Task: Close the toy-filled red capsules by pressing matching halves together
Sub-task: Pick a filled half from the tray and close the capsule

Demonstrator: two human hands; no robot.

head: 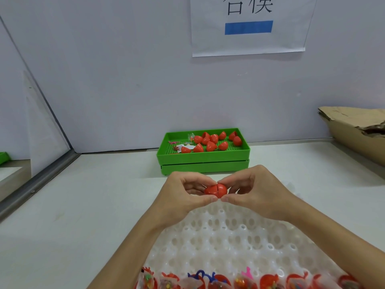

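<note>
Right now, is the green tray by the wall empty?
No, the green tray holds a scatter of loose red capsule halves and a few small toys.

The filled capsule halves (225, 281) at 6 o'clock are cut off by the bottom edge, and their wrapped toys are too blurred to identify. The wall sign (249, 26) at 12 o'clock loses its upper characters to the top edge. At 3 o'clock the cardboard box (358, 130) runs off the right edge, and both hands (188, 195) hide the ends of the capsule (215, 189).
</note>
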